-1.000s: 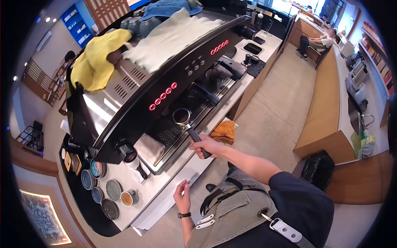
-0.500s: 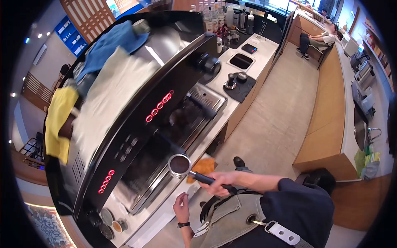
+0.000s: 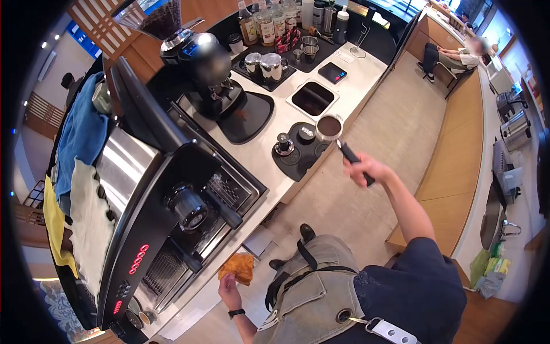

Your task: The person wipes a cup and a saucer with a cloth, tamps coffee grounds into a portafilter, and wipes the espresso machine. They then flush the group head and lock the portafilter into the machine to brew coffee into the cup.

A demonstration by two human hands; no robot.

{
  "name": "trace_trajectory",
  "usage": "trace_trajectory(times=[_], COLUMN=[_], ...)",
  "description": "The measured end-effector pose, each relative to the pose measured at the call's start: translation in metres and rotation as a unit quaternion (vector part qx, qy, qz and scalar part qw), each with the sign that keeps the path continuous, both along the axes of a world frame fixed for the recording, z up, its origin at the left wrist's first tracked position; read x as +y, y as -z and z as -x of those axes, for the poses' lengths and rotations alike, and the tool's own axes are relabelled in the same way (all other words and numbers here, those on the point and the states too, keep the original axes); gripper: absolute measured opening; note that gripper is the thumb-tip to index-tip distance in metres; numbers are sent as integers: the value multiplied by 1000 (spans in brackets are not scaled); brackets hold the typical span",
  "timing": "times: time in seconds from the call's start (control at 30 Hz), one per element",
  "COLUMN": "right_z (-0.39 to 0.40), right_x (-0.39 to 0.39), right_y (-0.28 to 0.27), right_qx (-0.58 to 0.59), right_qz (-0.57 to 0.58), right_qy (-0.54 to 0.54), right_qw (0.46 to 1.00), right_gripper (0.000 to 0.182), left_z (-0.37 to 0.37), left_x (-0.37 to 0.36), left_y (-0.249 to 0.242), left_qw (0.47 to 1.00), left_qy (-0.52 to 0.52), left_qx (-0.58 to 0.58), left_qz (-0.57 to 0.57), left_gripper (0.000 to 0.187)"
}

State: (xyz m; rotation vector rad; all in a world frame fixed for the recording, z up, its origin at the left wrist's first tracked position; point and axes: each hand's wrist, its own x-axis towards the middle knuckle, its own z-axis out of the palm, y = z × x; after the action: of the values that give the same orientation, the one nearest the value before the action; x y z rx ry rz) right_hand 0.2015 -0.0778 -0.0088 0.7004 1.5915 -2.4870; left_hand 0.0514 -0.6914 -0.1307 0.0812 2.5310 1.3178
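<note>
My right hand (image 3: 366, 169) grips the black handle of a portafilter (image 3: 330, 126). Dark brown coffee fills its basket, which faces up near the counter's front edge. Just behind it, a square bin (image 3: 297, 106) is set into the counter, with dark matter inside. A black tamping mat (image 3: 293, 164) lies left of the basket, carrying a tamper (image 3: 283, 145) and a round black tool (image 3: 306, 133). My left hand (image 3: 230, 291), wearing a dark wristband, has its curled fingertips on the lower edge of an orange cloth (image 3: 238, 267), below the espresso machine's front.
The espresso machine (image 3: 189, 209) takes up the left, draped with cloths. A coffee grinder (image 3: 203, 74) stands behind it. Metal pitchers (image 3: 270, 67), a small scale (image 3: 333, 73) and syrup bottles (image 3: 264, 26) line the back. A seated person (image 3: 458, 56) is at the far right.
My right hand has carried the portafilter from the machine's front to the bin and tamping mat. My left hand has come to the orange cloth. The view has swung right.
</note>
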Motion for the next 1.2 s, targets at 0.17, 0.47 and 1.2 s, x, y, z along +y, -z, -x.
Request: trace_trajectory(times=[0.17, 0.47, 1.2], right_z=[71, 128, 127], right_x=[94, 165, 153], right_y=[23, 71, 100], right_qx=[-67, -190, -202], right_qz=[-152, -702, -760], right_qy=[115, 1, 29], right_qw=[980, 687, 617], right_gripper=[29, 39, 49], left_z=[8, -10, -142], left_x=[-10, -26, -72], left_y=[9, 40, 163], left_qw=[999, 981, 975], left_qy=[-40, -188, -70], left_qx=[25, 6, -211], left_qz=[22, -40, -16], left_gripper=[26, 29, 31])
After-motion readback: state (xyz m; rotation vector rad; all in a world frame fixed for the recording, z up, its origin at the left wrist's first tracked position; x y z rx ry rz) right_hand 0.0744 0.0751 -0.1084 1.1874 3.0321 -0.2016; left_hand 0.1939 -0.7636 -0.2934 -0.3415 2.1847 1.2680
